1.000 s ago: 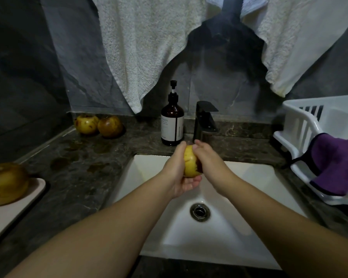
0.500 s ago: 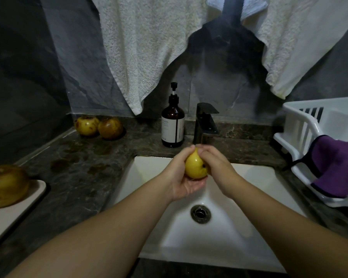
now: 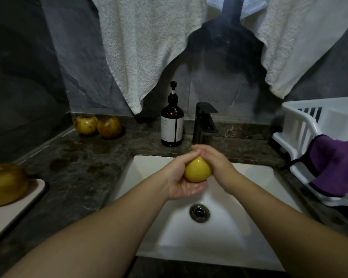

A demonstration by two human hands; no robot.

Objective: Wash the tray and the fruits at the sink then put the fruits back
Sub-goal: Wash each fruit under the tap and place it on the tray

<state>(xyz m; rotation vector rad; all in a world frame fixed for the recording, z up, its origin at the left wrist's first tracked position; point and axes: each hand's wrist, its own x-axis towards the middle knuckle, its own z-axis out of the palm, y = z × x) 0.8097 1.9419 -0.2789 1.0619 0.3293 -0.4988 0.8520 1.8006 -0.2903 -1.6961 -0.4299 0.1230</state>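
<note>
Over the white sink, just in front of the faucet, both hands clasp a yellow fruit: the left hand cups it, the right hand wraps its far side. A second ago its blemished face showed; now smooth skin faces up, so the rubbing looks nearly done. One fruit already sits on the tray at left.

- The soap bottle, standing on the table just beyond the hands, carries a pale label; its print is too small and blurred to read.
- No other writing shows.
</note>
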